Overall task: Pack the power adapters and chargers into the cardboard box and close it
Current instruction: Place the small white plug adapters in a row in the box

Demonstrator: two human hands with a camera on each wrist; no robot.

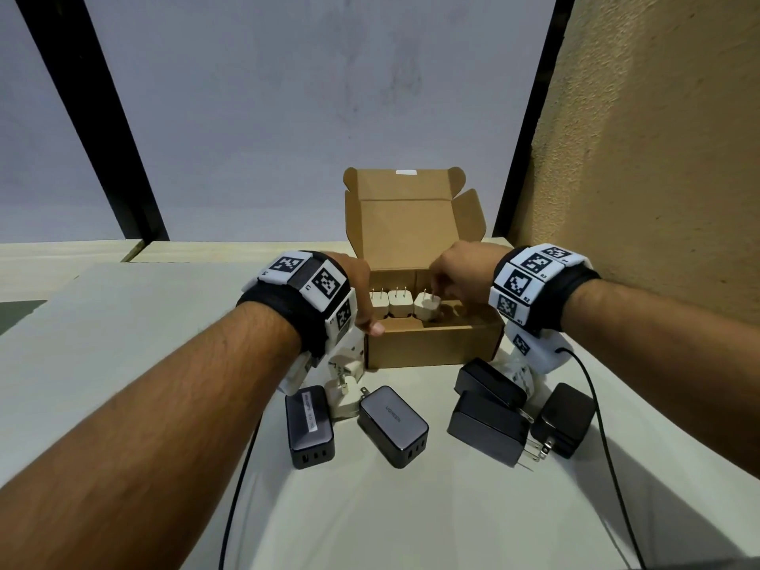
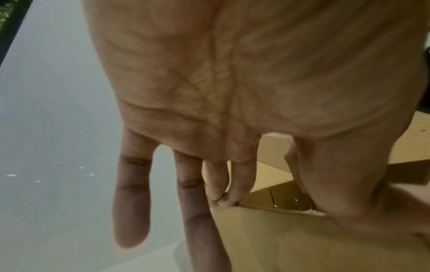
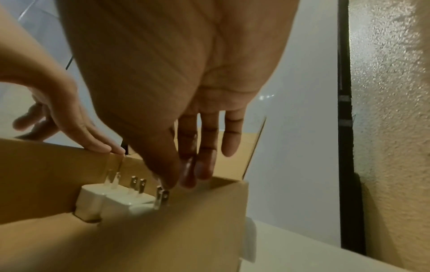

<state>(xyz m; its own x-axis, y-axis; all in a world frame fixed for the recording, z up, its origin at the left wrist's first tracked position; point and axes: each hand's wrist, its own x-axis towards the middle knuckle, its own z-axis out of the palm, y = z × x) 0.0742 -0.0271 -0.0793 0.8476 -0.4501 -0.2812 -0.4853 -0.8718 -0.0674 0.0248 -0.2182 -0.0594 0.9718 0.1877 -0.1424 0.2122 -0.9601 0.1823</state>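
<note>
While the right hand (image 1: 460,273) pinches one, three white chargers (image 1: 399,304) stand in the cardboard box (image 1: 436,343); left hand (image 1: 362,298) spread.

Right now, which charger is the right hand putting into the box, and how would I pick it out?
Find the open cardboard box in the middle of the table. Three small white chargers stand in a row inside, prongs up. It is the rightmost white charger, tilted where the other two stand straight, with the right hand at its prongs.
</note>
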